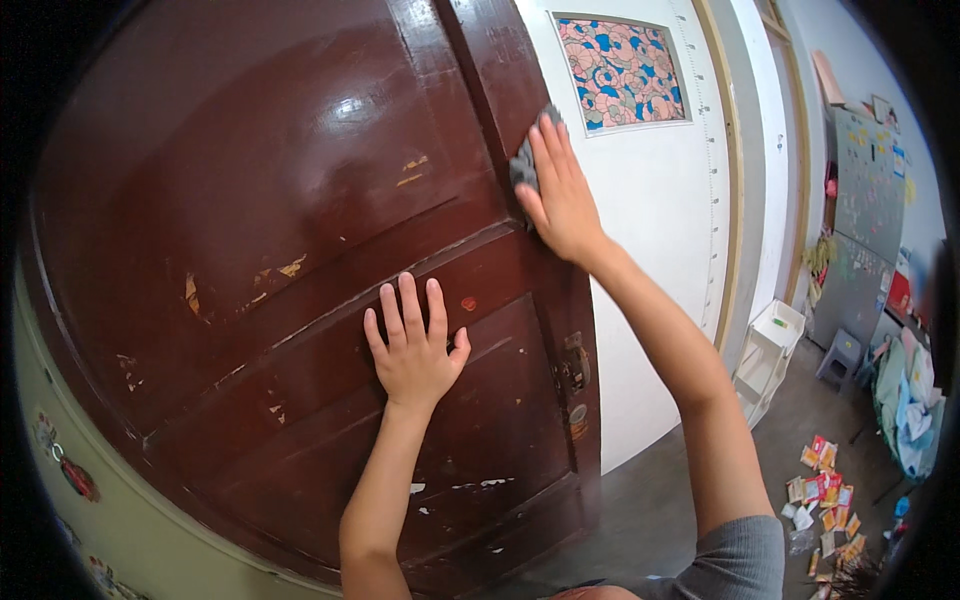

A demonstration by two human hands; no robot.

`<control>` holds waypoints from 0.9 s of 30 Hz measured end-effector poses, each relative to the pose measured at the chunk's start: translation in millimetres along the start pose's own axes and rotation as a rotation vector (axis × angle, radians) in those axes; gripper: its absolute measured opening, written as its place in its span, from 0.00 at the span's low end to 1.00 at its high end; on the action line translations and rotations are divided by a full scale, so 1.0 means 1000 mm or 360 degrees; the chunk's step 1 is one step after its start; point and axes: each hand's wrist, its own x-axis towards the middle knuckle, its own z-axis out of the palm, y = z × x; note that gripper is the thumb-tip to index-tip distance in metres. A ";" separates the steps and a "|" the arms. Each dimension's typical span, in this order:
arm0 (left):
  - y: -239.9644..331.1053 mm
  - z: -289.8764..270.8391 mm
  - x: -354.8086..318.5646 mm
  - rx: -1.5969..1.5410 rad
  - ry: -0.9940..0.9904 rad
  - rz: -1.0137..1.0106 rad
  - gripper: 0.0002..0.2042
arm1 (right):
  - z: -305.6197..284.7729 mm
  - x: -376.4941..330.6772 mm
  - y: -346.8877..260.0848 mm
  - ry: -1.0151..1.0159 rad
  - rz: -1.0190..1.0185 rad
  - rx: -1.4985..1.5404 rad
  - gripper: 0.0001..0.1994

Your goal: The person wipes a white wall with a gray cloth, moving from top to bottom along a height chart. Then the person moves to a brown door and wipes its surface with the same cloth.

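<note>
A dark red-brown wooden door [300, 370] with raised panels and worn, chipped patches fills the left and middle of the view. My left hand [415, 350] lies flat on it, fingers spread, holding nothing. Up near the door's right edge, my right hand [565, 200] presses a crumpled grey cloth [523, 165] against the wood. Part of the cloth is hidden under the palm and fingers. Below that hand, on the same edge, sit a metal lock plate [575, 362] and a round lock cylinder [578, 415].
Behind the door stands a white door [650, 250] with a flower-patterned window [625, 75]. Farther right are a white shelf rack [775, 340], a grey fridge [860, 200], a stool [840, 355] and a cloth-covered heap [908, 390]. Colourful packets [828, 490] litter the floor.
</note>
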 end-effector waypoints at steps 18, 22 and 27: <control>0.002 0.000 0.001 0.0008 -0.0022 -0.0023 0.36 | 0.000 -0.131 -0.033 -0.0255 0.0369 0.0113 0.40; 0.001 -0.002 0.002 -0.0011 -0.0038 -0.0012 0.36 | 0.001 -0.178 -0.060 -0.0343 0.0537 0.0064 0.40; -0.001 -0.008 0.000 -0.0150 -0.0139 -0.0022 0.36 | 0.008 -0.186 -0.090 -0.0299 0.0518 0.0056 0.39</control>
